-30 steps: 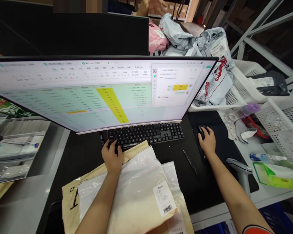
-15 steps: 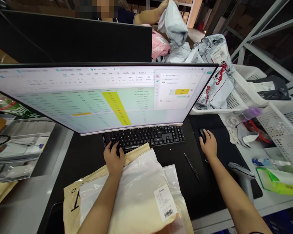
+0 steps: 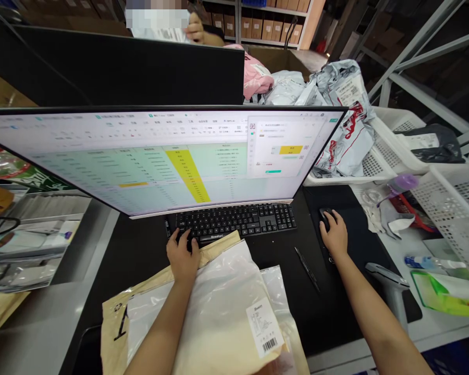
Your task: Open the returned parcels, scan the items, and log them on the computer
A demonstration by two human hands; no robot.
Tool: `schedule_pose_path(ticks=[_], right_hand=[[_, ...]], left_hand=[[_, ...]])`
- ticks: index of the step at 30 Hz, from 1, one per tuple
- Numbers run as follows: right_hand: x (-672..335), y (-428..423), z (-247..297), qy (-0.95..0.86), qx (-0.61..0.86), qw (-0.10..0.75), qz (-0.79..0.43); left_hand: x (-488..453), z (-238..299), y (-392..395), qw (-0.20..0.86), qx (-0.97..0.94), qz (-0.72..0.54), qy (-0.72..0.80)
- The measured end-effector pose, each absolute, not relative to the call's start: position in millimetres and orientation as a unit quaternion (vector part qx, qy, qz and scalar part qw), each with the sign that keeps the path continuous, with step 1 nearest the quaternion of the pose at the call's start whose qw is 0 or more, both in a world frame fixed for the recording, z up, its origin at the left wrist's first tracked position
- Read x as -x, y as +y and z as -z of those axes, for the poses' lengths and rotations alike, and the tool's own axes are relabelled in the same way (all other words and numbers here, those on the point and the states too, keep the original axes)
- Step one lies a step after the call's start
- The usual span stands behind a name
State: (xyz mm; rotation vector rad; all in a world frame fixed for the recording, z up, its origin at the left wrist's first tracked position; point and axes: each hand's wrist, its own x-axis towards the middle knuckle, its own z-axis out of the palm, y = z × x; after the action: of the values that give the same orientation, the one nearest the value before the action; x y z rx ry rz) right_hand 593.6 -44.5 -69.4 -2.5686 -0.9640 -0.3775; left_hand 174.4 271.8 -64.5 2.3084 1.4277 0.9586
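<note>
Spreadsheet (image 3: 140,172) on the monitor (image 3: 164,111) is too blurred for me to read, text and popup both. Small print on the shipping label (image 3: 264,327) is too small too. Left hand (image 3: 183,256) hides part of the keyboard (image 3: 230,219); right hand (image 3: 334,234) covers most of the mouse (image 3: 325,216). Co-worker's hand (image 3: 195,27) is partly hidden behind a second monitor (image 3: 121,67). Bottom edge cuts off my view of the mailers (image 3: 203,317).
</note>
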Motion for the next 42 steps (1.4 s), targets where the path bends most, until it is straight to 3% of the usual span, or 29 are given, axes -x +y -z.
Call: schedule_pose_path(ticks=[42], right_hand=[[-593.7,-43.0,67.3,-0.325,0.911,0.228,0.114]], left_hand=[[-173.2,62.4,270.9,0.146,-0.792,-0.320,0.499]])
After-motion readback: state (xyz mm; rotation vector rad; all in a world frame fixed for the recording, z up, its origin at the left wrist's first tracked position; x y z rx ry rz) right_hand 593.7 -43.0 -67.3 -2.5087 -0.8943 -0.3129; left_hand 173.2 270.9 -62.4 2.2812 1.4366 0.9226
